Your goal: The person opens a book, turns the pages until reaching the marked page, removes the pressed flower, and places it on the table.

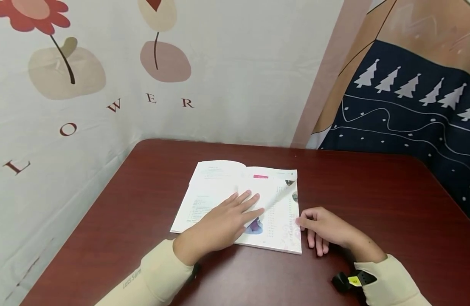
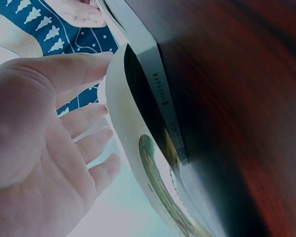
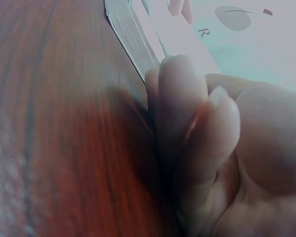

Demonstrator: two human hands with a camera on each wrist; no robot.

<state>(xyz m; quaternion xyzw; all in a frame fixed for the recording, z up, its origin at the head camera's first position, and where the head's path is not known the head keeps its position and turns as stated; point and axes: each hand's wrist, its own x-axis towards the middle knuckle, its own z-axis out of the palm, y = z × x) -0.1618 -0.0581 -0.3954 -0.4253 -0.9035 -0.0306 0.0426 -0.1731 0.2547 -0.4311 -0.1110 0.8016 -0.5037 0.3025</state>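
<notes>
An open book (image 1: 213, 204) lies on the table, and one of its right-hand pages (image 1: 257, 193) is partly lifted and curls towards the left. Across the middle of the book, my left hand (image 1: 223, 221) lies over that page with fingers spread and nearly straight. The left wrist view shows its palm and fingertips (image 2: 106, 170) at the curved page, above the book's spine. My right hand (image 1: 328, 229) is at the book's right edge, thumb and forefinger pinching that edge. In the right wrist view its curled fingers (image 3: 182, 94) partly hide the book's page edges (image 3: 133, 37).
The dark red wooden table (image 1: 158, 170) extends around the book. A pale wall cloth (image 1: 238, 85) with flower prints and letters hangs behind it, beside a dark blue tree-patterned print (image 1: 403, 114). A black strap device (image 1: 341, 281) with a yellow label sits at the right wrist.
</notes>
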